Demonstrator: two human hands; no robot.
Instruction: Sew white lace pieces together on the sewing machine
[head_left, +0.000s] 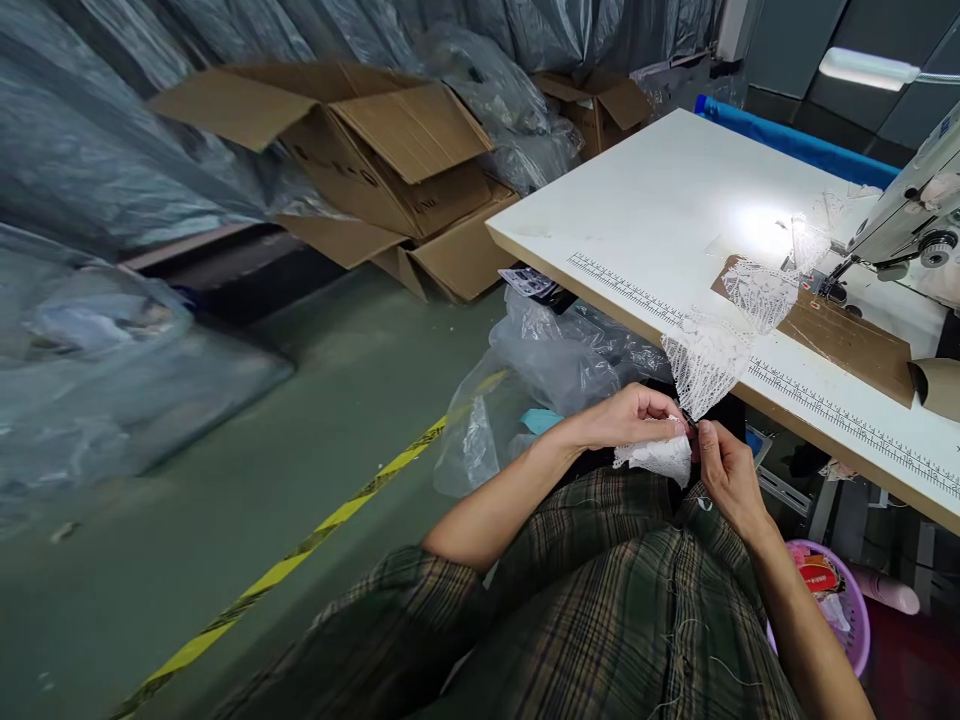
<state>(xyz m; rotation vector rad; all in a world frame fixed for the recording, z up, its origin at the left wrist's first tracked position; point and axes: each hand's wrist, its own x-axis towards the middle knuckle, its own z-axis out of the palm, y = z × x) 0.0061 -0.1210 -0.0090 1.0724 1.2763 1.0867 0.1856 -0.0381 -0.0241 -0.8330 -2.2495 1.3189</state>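
Observation:
My left hand (646,418) is closed on a piece of white lace (660,455), which hangs below the fingers over my lap. Close beside it, my right hand (729,478) is closed in a pinch at the lace's edge. A small dark thing shows between the two hands, too small to name. From just above my fingers, more white lace trim (709,360) runs up over the table edge to the sewing machine (911,210). Its far part lies by the presser foot, under the machine's lamp light.
The white sewing table (615,190) has printed rulers near its front edge and a brown board (855,335) by the needle. Cardboard boxes (390,170) and plastic bags (555,350) stand left of it. A purple basket (859,620) is below right. Yellow-black tape (300,550) marks the floor.

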